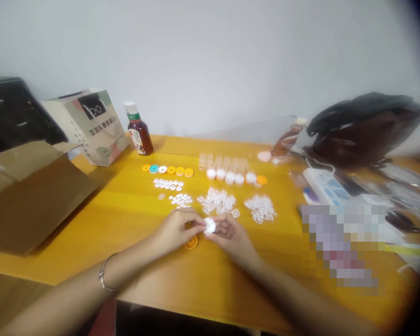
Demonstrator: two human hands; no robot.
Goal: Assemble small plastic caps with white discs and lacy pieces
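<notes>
Between my two hands is a small white disc (209,226). My left hand (184,227) pinches its left edge with thumb and fingers. The fingers of my right hand (231,235) hold the disc from the right. On the table just below my left fingers lies an orange ring-shaped part (192,242), partly covered by the hand. Beyond the hands are piles of small white round pieces (182,200), white openwork pieces (217,201) and more white pieces (261,208).
Rows of coloured discs (171,170), white caps (230,177) and clear cups (224,162) stand farther back. A dark bottle (140,135), paper bag (103,126) and cardboard box (38,196) are left; a power strip (327,186) and black bag (364,130) are right.
</notes>
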